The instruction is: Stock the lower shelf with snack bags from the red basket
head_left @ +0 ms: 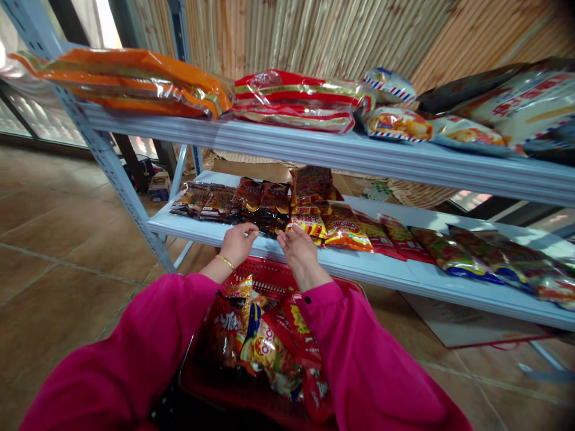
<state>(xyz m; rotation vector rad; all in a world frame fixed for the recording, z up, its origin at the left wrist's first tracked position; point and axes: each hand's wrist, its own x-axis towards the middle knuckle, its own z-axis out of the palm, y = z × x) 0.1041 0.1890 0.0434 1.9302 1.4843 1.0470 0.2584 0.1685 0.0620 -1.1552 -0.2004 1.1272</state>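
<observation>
My left hand, with a gold bracelet at the wrist, is at the front edge of the lower shelf. Its fingers are pressed together beside the dark brown packets; whatever they may hold is hidden. To its right, my right hand has its fingers partly spread, holding nothing visible, just in front of a yellow and red packet. Below both hands stands a red basket holding several snack packets in red, orange and blue.
On the upper shelf lie large orange bags, red bags and white bags. More packets line the lower shelf to the right. A metal post stands at the left, and a board lies under the shelf.
</observation>
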